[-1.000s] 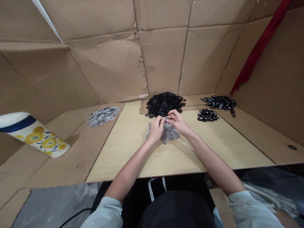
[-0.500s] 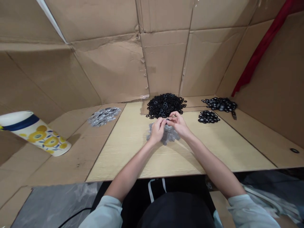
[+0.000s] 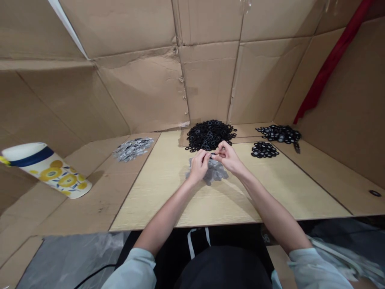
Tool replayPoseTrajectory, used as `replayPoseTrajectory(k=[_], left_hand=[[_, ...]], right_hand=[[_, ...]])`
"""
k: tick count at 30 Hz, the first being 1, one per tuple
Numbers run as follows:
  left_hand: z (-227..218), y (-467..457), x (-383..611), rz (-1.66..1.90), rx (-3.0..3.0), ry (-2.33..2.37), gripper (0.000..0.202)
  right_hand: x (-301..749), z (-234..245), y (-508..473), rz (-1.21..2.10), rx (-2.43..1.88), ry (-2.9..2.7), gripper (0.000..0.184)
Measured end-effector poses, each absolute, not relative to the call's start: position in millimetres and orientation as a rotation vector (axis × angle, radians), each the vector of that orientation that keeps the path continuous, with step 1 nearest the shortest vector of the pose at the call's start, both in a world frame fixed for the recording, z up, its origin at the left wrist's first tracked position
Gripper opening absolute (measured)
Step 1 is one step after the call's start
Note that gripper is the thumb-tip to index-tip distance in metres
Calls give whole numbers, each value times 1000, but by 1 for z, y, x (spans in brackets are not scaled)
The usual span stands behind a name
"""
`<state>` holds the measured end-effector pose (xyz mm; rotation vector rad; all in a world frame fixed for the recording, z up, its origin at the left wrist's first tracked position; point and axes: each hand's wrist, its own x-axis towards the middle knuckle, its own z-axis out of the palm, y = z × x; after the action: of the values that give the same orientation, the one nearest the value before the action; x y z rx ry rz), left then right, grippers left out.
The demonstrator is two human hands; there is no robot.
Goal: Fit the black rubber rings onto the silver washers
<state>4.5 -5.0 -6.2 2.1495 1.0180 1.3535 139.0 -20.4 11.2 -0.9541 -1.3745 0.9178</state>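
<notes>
My left hand (image 3: pixel 199 164) and my right hand (image 3: pixel 229 159) meet at the middle of the board, fingers pinched. Between their fingertips is a small black ring (image 3: pixel 213 155), mostly covered, with something pale at it. Under the hands spreads a pile of translucent grey discs (image 3: pixel 217 172). Just beyond the fingers rises a heap of black rings (image 3: pixel 207 134). To the right lies a small pile of black rings with pale discs in their centres (image 3: pixel 264 150).
Another pile of disc-filled rings (image 3: pixel 279 133) sits at the back right, and grey discs (image 3: pixel 132 149) lie at the left. A flowered cylinder (image 3: pixel 57 172) leans at far left. One black ring (image 3: pixel 374 193) lies at far right. Cardboard walls (image 3: pixel 210 80) enclose the pale board (image 3: pixel 150 200).
The right hand's fingers have curled in closer around the ring. Both hands stay over the grey discs. The whole view has shifted slightly.
</notes>
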Motion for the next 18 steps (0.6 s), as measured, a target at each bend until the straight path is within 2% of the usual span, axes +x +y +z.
replayPoseTrajectory(k=[8, 18], left_hand=[[-4, 1, -4, 1245, 2245, 970, 27], [-13, 0, 6, 1253, 1838, 931, 34]], right_hand=[[136, 6, -21, 584, -1152, -1555, 21], [135, 12, -18, 1065, -897, -1211, 39]])
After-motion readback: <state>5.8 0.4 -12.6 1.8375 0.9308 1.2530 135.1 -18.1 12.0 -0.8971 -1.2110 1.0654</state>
